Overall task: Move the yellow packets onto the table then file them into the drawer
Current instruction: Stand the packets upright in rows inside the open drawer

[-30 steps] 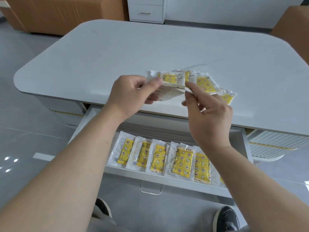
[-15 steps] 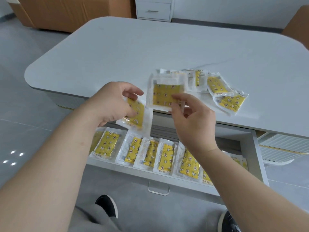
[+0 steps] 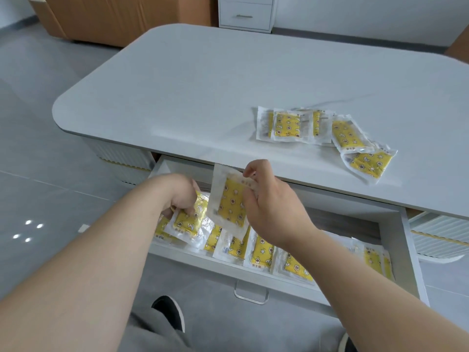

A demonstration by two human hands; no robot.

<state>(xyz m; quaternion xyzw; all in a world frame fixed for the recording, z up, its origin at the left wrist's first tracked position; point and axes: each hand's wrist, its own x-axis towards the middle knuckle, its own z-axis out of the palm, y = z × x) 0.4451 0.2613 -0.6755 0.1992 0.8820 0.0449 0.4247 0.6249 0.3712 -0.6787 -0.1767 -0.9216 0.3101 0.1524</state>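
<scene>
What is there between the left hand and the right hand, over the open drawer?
In the head view, the yellow packet pinched by the right hand hangs between it and the left hand.

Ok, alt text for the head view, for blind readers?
The left hand grips one yellow printed plastic packet, the right hand a second packet, over the open white drawer lined with filed packets. More packets lie on the pale grey table.

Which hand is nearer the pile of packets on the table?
Right. The right hand, pinching a packet above the drawer, is below and left of the pile; the left hand grips another packet farther left, over the drawer's left end.
</scene>
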